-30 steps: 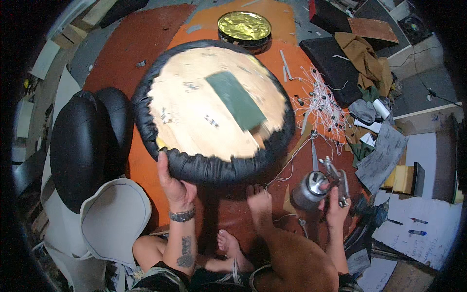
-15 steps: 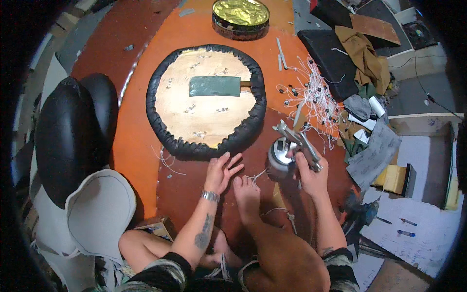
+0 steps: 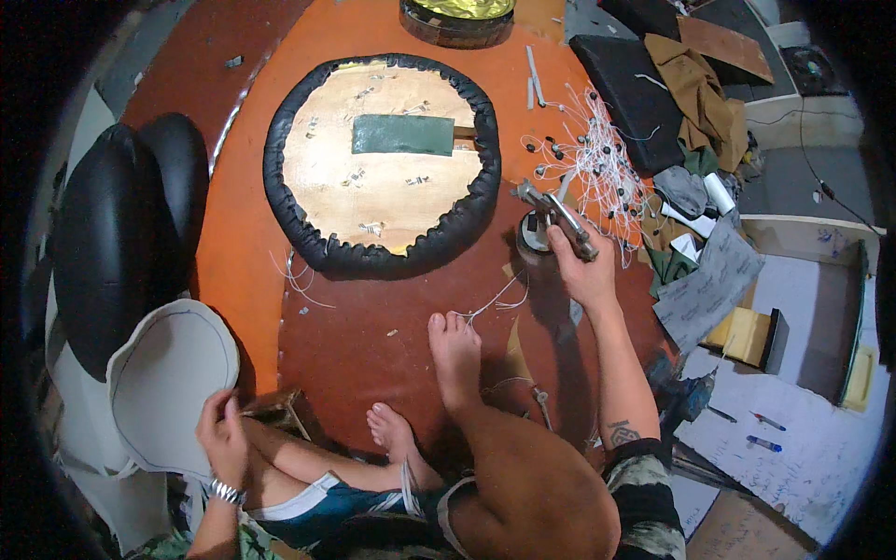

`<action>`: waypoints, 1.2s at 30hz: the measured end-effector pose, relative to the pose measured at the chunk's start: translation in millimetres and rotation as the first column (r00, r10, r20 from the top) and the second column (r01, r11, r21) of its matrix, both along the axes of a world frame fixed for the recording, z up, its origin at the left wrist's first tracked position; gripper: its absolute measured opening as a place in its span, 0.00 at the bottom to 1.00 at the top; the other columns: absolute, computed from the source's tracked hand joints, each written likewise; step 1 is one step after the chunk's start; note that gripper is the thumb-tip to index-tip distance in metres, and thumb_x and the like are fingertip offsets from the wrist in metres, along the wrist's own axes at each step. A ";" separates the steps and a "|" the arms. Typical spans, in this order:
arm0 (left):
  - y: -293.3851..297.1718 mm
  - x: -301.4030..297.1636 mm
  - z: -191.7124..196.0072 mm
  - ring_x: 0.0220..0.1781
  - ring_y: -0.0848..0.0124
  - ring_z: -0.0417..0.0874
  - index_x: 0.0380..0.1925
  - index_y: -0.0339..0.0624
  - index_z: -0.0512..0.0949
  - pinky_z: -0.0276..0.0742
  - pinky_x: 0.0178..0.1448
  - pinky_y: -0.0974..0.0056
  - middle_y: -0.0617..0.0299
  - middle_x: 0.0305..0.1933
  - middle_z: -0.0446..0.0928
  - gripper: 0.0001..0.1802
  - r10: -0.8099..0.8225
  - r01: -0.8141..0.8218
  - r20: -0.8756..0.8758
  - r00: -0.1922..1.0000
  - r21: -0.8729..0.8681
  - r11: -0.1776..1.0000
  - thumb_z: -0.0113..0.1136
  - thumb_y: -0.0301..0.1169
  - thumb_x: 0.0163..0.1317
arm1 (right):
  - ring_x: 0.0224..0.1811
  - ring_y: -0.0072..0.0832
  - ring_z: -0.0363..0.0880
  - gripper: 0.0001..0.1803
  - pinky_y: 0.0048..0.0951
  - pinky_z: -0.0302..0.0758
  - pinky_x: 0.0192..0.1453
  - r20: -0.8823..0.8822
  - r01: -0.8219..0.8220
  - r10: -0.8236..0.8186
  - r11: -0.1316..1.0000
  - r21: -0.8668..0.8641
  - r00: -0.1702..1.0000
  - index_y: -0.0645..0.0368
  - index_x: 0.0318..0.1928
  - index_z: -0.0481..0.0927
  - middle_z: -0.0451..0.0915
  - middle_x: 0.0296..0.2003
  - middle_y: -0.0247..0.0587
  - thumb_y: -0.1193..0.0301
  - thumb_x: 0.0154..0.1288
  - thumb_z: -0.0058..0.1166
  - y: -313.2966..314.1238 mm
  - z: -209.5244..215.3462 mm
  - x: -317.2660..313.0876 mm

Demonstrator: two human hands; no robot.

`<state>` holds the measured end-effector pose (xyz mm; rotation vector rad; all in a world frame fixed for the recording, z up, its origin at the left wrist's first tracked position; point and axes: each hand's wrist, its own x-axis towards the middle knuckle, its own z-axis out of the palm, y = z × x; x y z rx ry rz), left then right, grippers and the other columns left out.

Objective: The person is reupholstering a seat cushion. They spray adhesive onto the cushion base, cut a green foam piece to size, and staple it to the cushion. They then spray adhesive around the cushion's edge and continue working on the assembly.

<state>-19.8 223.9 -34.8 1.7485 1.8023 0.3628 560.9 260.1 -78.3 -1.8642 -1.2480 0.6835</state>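
In my right hand is a metal spray gun, its round cup below, partly hidden by the gun. My left hand is at the right rim of a pale, rounded shell-shaped piece, its fingers loosely bent and apart; I see no grip on the rim. Ahead lies a round wooden panel with gathered black covering around its edge. A dark green rectangular patch lies on the panel. Small staple-like pieces dot the wood.
Two black padded pieces stand at the left. A tangle of white cords lies right of the panel, near a black cushion and cloth scraps. A tin stands at the far edge. My bare foot rests on the brown surface.
My left hand has moved from beside the panel, down and left to the pale piece. The spray gun remains in my right hand, slightly farther forward. The view has shifted a little.
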 end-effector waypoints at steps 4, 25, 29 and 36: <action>-46.0 -60.8 26.7 0.69 0.42 0.79 0.54 0.36 0.84 0.70 0.76 0.43 0.44 0.59 0.84 0.18 -0.439 0.440 -0.163 0.884 -0.032 0.897 0.58 0.34 0.71 | 0.48 0.23 0.89 0.22 0.29 0.82 0.56 0.020 0.013 -0.014 0.999 0.046 1.000 0.65 0.63 0.84 0.92 0.46 0.46 0.70 0.72 0.67 -2.7 -3.8 -3.7; -57.9 -80.0 -7.5 0.70 0.43 0.79 0.48 0.37 0.87 0.63 0.79 0.39 0.46 0.57 0.86 0.17 -0.248 0.252 -0.099 0.964 0.035 0.967 0.55 0.34 0.68 | 0.56 0.28 0.88 0.21 0.32 0.79 0.64 -0.052 -0.040 0.035 0.996 -0.084 0.998 0.66 0.63 0.83 0.89 0.54 0.48 0.77 0.71 0.64 -53.4 -3.6 -58.7; -57.1 -82.1 -7.2 0.69 0.43 0.80 0.48 0.37 0.87 0.63 0.79 0.39 0.47 0.56 0.87 0.17 -0.236 0.239 -0.073 0.969 0.039 0.970 0.56 0.33 0.67 | 0.56 0.28 0.88 0.21 0.32 0.80 0.63 -0.076 -0.044 0.036 0.994 -0.099 0.996 0.66 0.63 0.83 0.89 0.55 0.48 0.78 0.71 0.64 -61.6 -1.7 -77.9; -58.9 -82.9 -9.9 0.68 0.43 0.81 0.45 0.37 0.88 0.65 0.77 0.39 0.48 0.56 0.88 0.15 -0.212 0.215 -0.036 0.977 0.087 0.973 0.56 0.30 0.65 | 0.56 0.29 0.88 0.21 0.32 0.82 0.61 -0.109 -0.045 0.030 0.989 -0.139 0.994 0.69 0.62 0.83 0.89 0.55 0.51 0.76 0.71 0.66 -67.9 0.4 -109.5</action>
